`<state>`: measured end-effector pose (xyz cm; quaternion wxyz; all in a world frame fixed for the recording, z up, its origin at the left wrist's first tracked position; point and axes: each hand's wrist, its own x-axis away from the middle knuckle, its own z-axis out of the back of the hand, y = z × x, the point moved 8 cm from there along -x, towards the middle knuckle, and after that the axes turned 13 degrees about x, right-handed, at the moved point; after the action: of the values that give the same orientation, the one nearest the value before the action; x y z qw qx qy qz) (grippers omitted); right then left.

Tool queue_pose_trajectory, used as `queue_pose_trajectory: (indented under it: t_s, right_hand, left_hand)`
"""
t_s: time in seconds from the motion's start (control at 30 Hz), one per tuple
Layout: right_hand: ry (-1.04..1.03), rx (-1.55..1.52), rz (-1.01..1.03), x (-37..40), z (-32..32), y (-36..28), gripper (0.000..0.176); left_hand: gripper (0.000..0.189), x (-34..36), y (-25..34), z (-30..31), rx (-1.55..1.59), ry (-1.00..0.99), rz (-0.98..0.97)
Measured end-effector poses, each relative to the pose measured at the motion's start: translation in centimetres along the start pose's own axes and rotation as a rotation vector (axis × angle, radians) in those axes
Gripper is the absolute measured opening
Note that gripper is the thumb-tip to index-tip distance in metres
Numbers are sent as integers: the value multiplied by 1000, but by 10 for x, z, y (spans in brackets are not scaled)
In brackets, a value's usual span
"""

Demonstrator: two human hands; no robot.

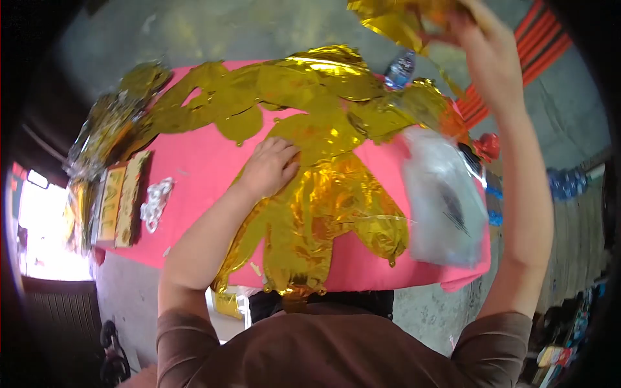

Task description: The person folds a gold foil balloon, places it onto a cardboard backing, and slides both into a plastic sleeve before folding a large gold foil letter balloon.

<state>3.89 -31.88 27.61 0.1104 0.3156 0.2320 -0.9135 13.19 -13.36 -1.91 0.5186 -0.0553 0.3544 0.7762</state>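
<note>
A large flat gold foil balloon (304,220) lies spread over the front middle of the table, its lobes reaching the near edge. My left hand (272,165) rests on its upper left part, palm down, fingers slightly bent and grasping nothing. High at the upper right, my right hand (482,35) is closed on another piece of gold foil balloon (388,19), which hangs crumpled beyond the table's far edge. Some of its fingers are hidden or blurred. More flat gold foil balloons (249,90) overlap along the back of the table.
A pink cloth (194,152) covers the table. Clear plastic bags (446,207) lie at right, a water bottle (400,69) stands at the back. On the left are a printed box (119,200), a white curled strip (155,204) and clear-wrapped packets (107,129). Red tubes (511,71) lie beyond.
</note>
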Motion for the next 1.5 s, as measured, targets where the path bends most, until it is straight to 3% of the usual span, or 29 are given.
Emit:
queue_pose_trajectory:
  t_s: [0.03,0.1,0.17,0.23,0.27,0.33,0.5,0.53,0.6,0.63,0.67,0.73,0.77,0.83,0.9,0.93,1.03,1.1,1.13,1.17,1.23,1.3,1.37,1.43,1.5]
  right_hand:
    - [-81,-10,39,18,-24,-12,31]
    - [-143,23,307,54,-62,-42,33]
    - [-196,0,317,93,-94,-51,43]
    - [-367,120,252,136,-126,-50,42]
    - [-386,165,275,158,-138,-50,42]
    - [-405,208,296,186,-150,-56,41]
    - [-476,587,478,222,-160,-73,38]
    - [-477,584,479,227,-157,-74,38]
    - [-570,757,446,235,-153,-70,36]
    - [-570,754,447,238,-148,-75,36]
    - [-640,785,428,242,-147,-76,35]
    - [-709,814,411,248,-140,-83,35]
    - [-771,756,373,250,-139,-87,33]
    - [-832,697,335,252,-143,-91,31]
    - [-602,655,445,242,-141,-109,29]
    - [-600,657,441,243,-146,-110,29]
    - [-704,618,419,252,-172,-107,29]
    - [-866,439,412,258,-186,-106,32]
    - [-843,231,350,242,-175,-107,41]
    - [-839,240,336,224,-169,-102,41]
    - [-1140,41,-28,205,-172,-68,48]
    - [-800,76,-86,169,-174,-18,55]
    - [-622,77,-249,155,-197,58,57]
    - [-587,95,-355,134,-212,92,55]
    - [-457,184,-304,115,-228,109,56]
  left_hand:
    - [29,1,0,-1,18,-3,-2]
    - [28,3,-3,-2,35,29,-14]
    - [29,-1,-62,-54,324,-239,203]
    - [33,-4,-71,-60,1362,12,415]
    - [36,-3,-73,-64,1431,-46,343]
    - [38,3,-49,-47,2497,24,277]
    - [37,-20,-120,-123,2327,-131,93]
    - [37,-12,-82,-84,2327,-129,95]
    - [38,-9,-12,-9,1054,-16,236]
    - [45,-3,9,9,521,-27,3]
    - [45,-2,8,10,519,-26,6]
    - [55,-2,-3,-1,-6,-135,78]
    - [62,-1,-11,-5,19,-22,106]
    - [61,4,-6,2,68,-7,137]
    - [60,5,-2,8,120,3,163]
    - [59,3,1,7,130,-47,150]
    - [57,-1,3,4,143,-150,114]
    - [54,-1,7,9,113,-29,-63]
    - [54,-3,4,6,116,-33,-76]
    - [52,-7,-2,3,237,-21,-45]
    - [45,-7,-21,-8,410,64,-3]
    - [45,-4,-29,-14,395,3,0]
    - [45,-5,-26,-14,362,-50,16]
    - [33,-5,-21,-6,678,4,123]
    - [31,-4,-30,-14,688,-6,155]
